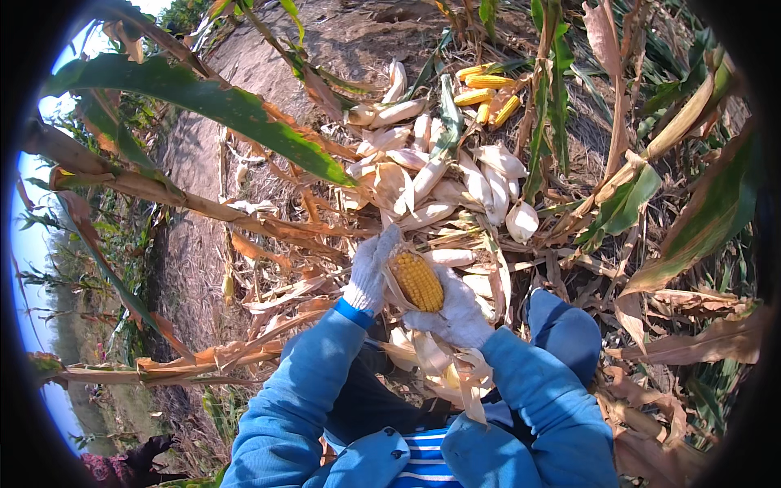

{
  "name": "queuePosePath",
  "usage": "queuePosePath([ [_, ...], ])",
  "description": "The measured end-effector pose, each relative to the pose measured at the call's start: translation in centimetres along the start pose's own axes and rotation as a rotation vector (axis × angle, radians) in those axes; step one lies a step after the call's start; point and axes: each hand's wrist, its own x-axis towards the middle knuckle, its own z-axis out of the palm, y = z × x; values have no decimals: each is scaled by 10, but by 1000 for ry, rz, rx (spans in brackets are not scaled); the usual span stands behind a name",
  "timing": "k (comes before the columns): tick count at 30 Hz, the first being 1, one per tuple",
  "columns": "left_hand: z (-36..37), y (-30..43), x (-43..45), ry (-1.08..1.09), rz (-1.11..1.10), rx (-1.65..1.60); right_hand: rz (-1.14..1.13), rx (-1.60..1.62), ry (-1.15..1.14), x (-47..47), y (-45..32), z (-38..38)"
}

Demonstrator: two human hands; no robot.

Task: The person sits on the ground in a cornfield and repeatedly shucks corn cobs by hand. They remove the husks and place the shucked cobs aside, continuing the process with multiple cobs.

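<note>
Between my two white-gloved hands is an ear of corn [418,282], its yellow kernels bare on the side facing up. Pale dry husk [393,287] still wraps its left edge. My left hand [368,274] grips the husk side, fingers pointing up along the ear. My right hand [454,312] cups the ear from the right and below. Under my right wrist hang loose husk leaves [448,372]; whether they join this ear cannot be seen. Just beyond my hands lies a heap of pale corn husks and husk-covered ears [421,165].
Several husked yellow ears [485,97] lie at the back. Leaning cornstalks cross from the left [183,195] and right [671,134], with a broad green leaf [226,113] overhead. My bent knee [564,332] is at right. Pink patterned cloth [107,470], perhaps a person's, shows lower left.
</note>
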Motion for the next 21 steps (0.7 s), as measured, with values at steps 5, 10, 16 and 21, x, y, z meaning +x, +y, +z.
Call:
queuePosePath([
  [5, 13, 1, -9, 72, 110, -11, 11, 433, -32, 10, 3, -2],
  [10, 27, 20, -22, -100, 92, 92, 4, 375, 121, 27, 9, -5],
  [16, 35, 13, -14, 30, 213, 176, -55, 287, 122, 25, 18, -1],
  [21, 19, 2, -7, 109, 305, 520, -33, 385, 85, 30, 27, 1],
])
